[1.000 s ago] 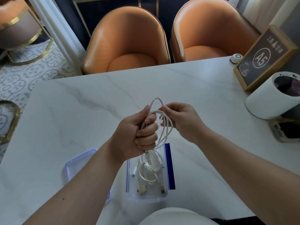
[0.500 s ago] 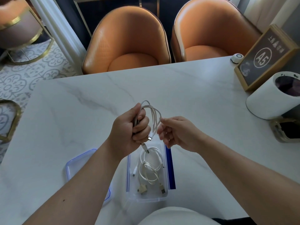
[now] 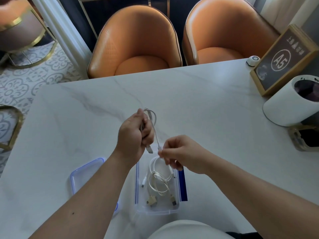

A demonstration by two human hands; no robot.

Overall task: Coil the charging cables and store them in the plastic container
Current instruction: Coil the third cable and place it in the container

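Note:
My left hand (image 3: 133, 135) is fisted around a coiled white charging cable (image 3: 152, 120); loops stick out above the fist and a USB plug hangs below it. One strand runs down to my right hand (image 3: 179, 153), which pinches the cable's other end between thumb and finger. Both hands hover just above the far end of a clear plastic container (image 3: 138, 185) with blue rim strips. Inside it lie coiled white cables (image 3: 159, 180) with beige plugs.
The container's blue-edged lid (image 3: 82, 171) lies to the left, partly under my left forearm. On the white marble table (image 3: 86, 128), at the right, stand a white cylinder (image 3: 284, 107), a framed A5 sign (image 3: 279, 61) and a small round device (image 3: 252, 60). Two orange chairs (image 3: 136, 44) are behind the table.
My right hand has dropped from the top of the coil to below it, drawing the free end down. The left hand has moved slightly left with the coil.

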